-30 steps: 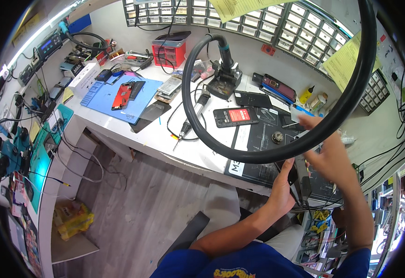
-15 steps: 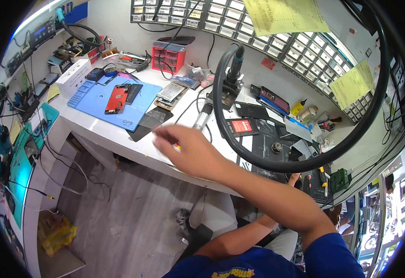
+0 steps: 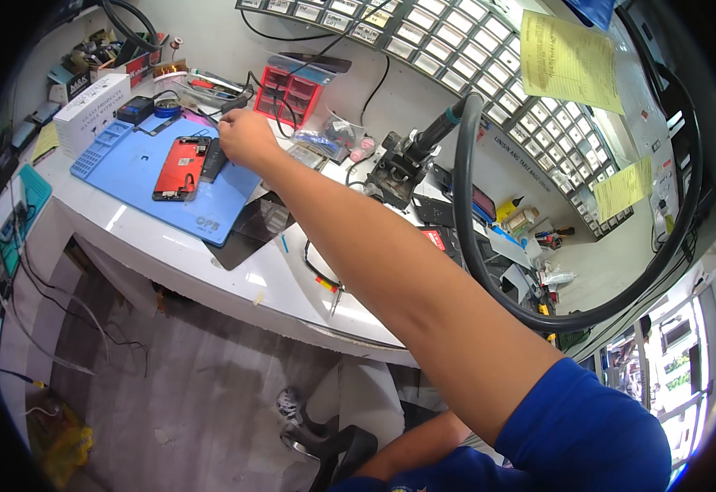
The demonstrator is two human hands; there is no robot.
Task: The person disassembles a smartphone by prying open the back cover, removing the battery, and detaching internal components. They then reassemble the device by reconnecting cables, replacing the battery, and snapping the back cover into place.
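Observation:
My right hand [image 3: 247, 139] reaches far across the bench to the right edge of the blue repair mat [image 3: 136, 184]. Its fingers are closed together; what they pinch, if anything, is hidden. Just left of it lies a phone screen assembly with a red back [image 3: 181, 168], and beside that a black flat part [image 3: 213, 162] partly under the fingertips. A dark-handled tool [image 3: 235, 103] lies just beyond the knuckles. My left forearm [image 3: 419, 447] shows low in the picture and passes beneath my right arm, which hides my left hand.
A red drawer box [image 3: 290, 94] stands behind my hand. A white box [image 3: 91, 115] sits at the mat's far left. A microscope-like stand [image 3: 403, 168] and a thick black cable loop [image 3: 466, 205] rise to the right. A dark sheet [image 3: 243, 238] lies near the front edge.
My right hand has moved forward and left, from above the bench front to the mat's right edge. The view has shifted, and my left thumb, visible earlier, is now hidden.

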